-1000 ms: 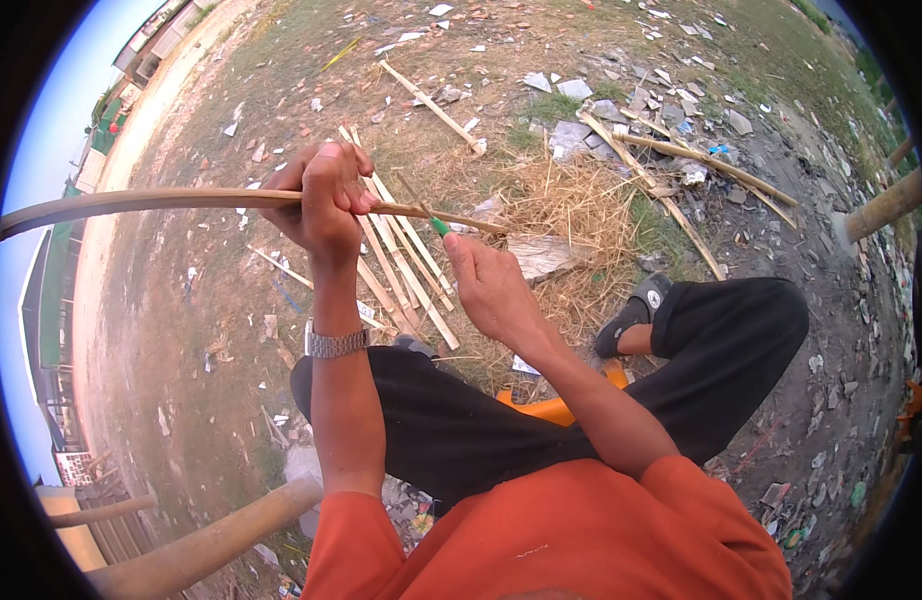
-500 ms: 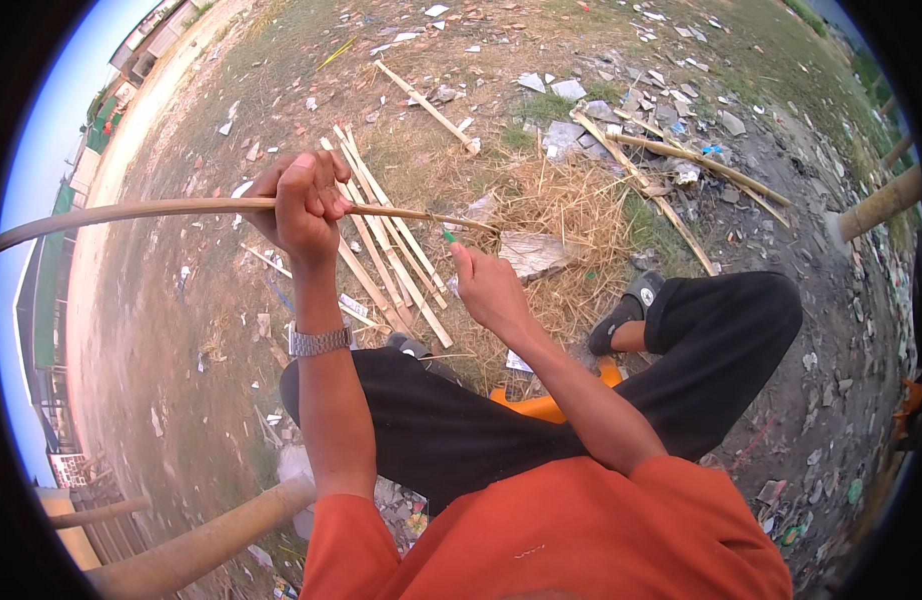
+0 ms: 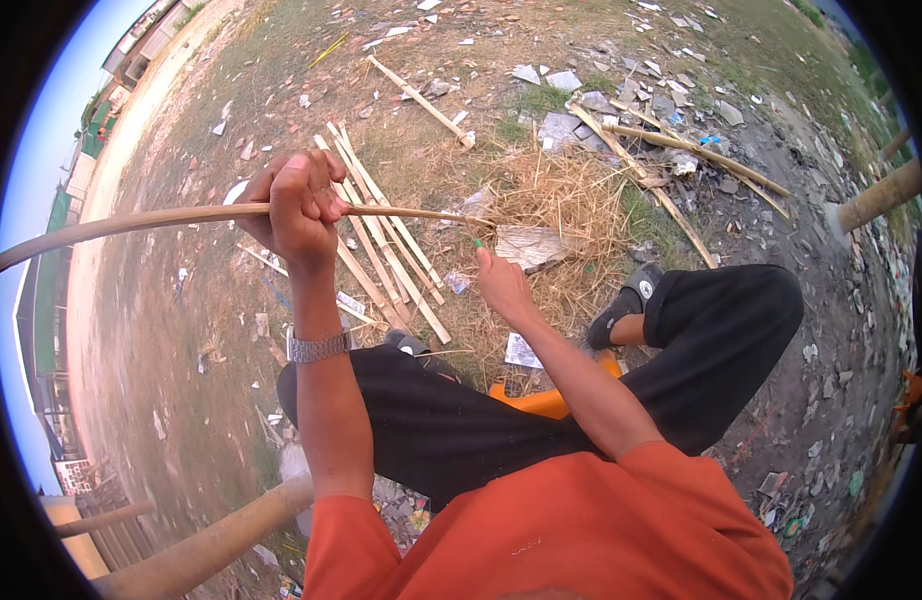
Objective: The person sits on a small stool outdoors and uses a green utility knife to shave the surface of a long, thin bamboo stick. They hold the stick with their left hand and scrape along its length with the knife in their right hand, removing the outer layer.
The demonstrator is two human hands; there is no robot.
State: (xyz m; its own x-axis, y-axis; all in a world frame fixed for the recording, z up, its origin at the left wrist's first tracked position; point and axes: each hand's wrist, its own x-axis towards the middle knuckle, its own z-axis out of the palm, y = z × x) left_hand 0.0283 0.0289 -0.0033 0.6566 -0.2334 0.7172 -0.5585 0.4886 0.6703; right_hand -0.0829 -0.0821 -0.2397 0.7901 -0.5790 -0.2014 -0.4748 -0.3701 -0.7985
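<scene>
A long bamboo strip [image 3: 146, 217] bows in from the far left and passes through my left hand [image 3: 303, 205], whose fingers are wrapped round it. From there the strip's thin end reaches right, to just above a flat wooden block [image 3: 529, 246]. My right hand [image 3: 505, 287] is closed at the near left edge of that block. A small green tip [image 3: 478, 243] pokes out past its thumb, part of a handheld tool; the rest is hidden or too small to make out.
Dry shavings [image 3: 581, 200] are heaped round the block. Several split bamboo strips [image 3: 371, 230] lie beyond my left knee, more bamboo pieces [image 3: 671, 200] at the far right. Thick bamboo poles [image 3: 206, 540] stand at lower left and right [image 3: 881, 197]. An orange seat [image 3: 541, 403] shows beneath me.
My right hand, with the green-tipped tool, has slid right and slightly nearer to me, out toward the strip's thin end. My left hand keeps its hold almost unmoved.
</scene>
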